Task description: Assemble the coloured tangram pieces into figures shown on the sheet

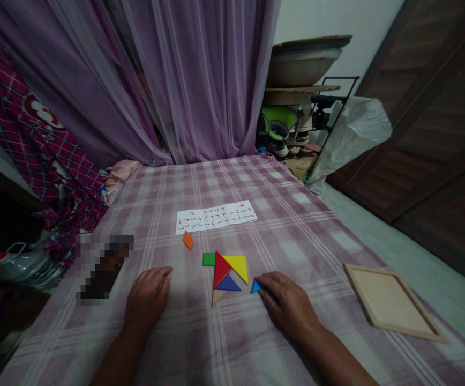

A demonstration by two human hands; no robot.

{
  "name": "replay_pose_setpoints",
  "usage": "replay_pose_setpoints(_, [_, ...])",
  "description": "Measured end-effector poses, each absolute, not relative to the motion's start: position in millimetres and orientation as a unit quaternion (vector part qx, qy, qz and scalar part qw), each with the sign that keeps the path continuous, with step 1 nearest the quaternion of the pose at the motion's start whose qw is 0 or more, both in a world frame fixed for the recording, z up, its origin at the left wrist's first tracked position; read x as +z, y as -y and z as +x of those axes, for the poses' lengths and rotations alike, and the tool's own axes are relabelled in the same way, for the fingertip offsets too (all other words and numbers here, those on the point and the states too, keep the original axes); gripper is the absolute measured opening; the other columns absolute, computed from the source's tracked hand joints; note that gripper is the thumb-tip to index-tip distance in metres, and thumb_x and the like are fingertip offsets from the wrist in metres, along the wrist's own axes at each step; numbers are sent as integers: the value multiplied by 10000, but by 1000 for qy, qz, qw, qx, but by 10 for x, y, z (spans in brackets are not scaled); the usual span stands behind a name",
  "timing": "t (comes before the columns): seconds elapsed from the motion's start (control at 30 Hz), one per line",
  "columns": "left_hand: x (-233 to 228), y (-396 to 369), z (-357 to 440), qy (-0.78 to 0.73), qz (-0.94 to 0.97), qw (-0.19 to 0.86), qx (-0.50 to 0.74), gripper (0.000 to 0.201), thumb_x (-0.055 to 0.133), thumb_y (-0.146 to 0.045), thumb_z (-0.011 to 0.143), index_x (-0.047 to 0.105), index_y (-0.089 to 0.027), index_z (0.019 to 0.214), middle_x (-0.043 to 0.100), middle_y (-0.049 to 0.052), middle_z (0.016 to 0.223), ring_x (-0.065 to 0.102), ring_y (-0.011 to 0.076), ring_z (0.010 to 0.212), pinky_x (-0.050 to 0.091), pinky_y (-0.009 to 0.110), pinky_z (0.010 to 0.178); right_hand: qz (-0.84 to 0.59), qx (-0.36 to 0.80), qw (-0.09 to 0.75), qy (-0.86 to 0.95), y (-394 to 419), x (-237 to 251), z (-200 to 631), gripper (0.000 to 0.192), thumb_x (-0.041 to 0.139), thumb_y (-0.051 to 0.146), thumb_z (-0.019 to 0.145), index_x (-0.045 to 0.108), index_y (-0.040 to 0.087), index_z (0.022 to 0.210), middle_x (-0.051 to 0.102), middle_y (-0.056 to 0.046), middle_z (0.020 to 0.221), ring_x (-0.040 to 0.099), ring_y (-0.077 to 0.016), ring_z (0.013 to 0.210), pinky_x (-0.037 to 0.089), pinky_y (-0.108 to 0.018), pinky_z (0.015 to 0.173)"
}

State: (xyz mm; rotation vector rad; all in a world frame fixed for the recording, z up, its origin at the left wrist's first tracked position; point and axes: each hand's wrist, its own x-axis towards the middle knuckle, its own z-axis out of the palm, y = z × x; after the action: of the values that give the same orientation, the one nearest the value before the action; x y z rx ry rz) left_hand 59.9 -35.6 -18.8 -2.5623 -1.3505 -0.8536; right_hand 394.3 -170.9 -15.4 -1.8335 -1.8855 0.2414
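My right hand (286, 297) pinches a small light blue triangle tile (256, 287) at the sheet, just right of a group of tangram tiles. In that group, a red triangle (221, 269) touches a green square (209, 259), a yellow triangle (239, 266) and a dark blue triangle (228, 283). A bare-wood triangle (218, 296) lies below the blue one. My left hand (146, 295) rests on the sheet to the left, fingers loosely curled, with no tile showing in it. An orange parallelogram (188, 240) lies apart, up and left of the group.
A white printed sheet of figures (216, 216) lies beyond the tiles. The shallow wooden tray (395, 303) is at the right edge of the checked bedspread (297, 236). A blurred dark object (107, 268) lies left. Purple curtains (200, 80) hang behind; a shoe rack (329, 107) stands beyond.
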Motion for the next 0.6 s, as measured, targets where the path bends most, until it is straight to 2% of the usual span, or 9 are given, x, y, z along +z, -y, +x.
replay_pose_setpoints(0.4, [-187,334,583,446,-850,66,-273,307,410,-355,959,676,-205,983,742,52,924,676,230,860,504,368,822,-657,112,229,710,1568,-55,3963,303,543,141,893,710,241,1125,701,-69,1081,665,-203,970,547,-310,831])
replay_pose_setpoints(0.6, [-267,323,544,445,-842,74,-294,286,425,-361,961,682,-235,964,747,33,919,687,207,845,522,340,782,-637,93,250,723,1545,-133,3978,326,506,135,904,704,244,1138,706,-76,1063,677,-200,956,558,-295,810])
